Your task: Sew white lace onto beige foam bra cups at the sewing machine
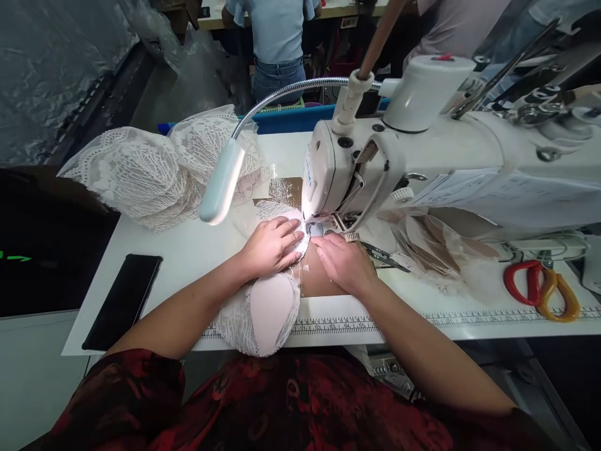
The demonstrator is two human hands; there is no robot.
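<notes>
Under the head of a white sewing machine [323, 169] lies a white lace bra cup [293, 214], lit brightly at the needle. My left hand [275, 245] rests flat on it with the fingers stretched out, just left of the presser foot. From the other side, my right hand [345, 260] has its fingers curled and its fingertips closed at the cup's right edge, close to the needle. A second lace cup [272, 313] with a smooth pale lining hangs over the table's front edge, below my left hand. The fingertips partly hide the stitched edge.
Lace cups [145, 169] are piled at the back left. A lamp [223, 181] on a bent neck hangs above the table. A black phone [123, 300] lies left; black tweezers [385, 255], fabric pieces [436, 244] and red-and-yellow-handled scissors [539, 291] lie right. A person [277, 37] sits beyond.
</notes>
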